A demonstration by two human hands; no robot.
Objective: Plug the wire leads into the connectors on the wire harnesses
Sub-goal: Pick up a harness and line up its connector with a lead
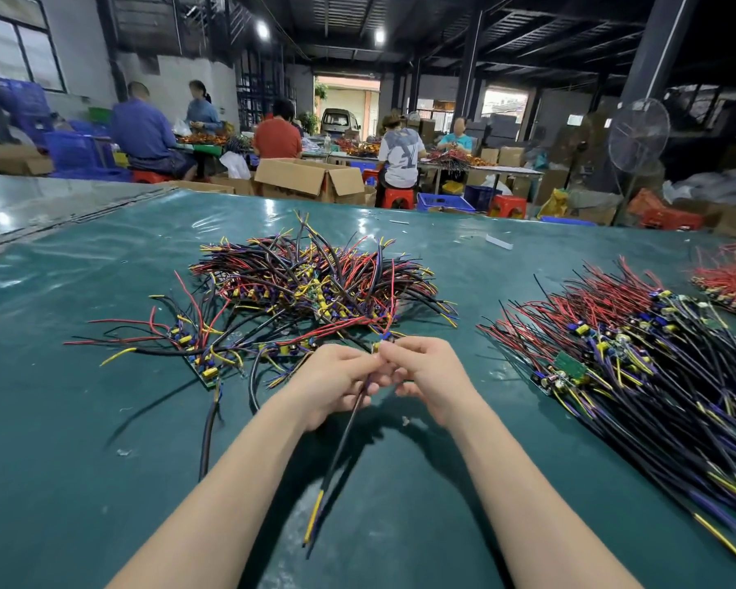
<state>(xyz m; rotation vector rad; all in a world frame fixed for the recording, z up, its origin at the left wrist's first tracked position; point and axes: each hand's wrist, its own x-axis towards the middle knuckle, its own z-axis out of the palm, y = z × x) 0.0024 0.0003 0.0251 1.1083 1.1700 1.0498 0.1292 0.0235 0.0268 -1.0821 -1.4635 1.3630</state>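
wire lead (pixel 345 435), a black cable with yellow and blue tips trailing toward 6 o'clock, is gripped in the left hand (pixel 336 378). right hand (pixel 428 376) pinches what looks like a small connector (pixel 377 345) where both hands meet, just at 6 o'clock of the tangled pile (pixel 315 282). better to square the tip to the socket, push straight, and leave the cable slack. sorted harnesses (pixel 634 354) lie at 3 o'clock.
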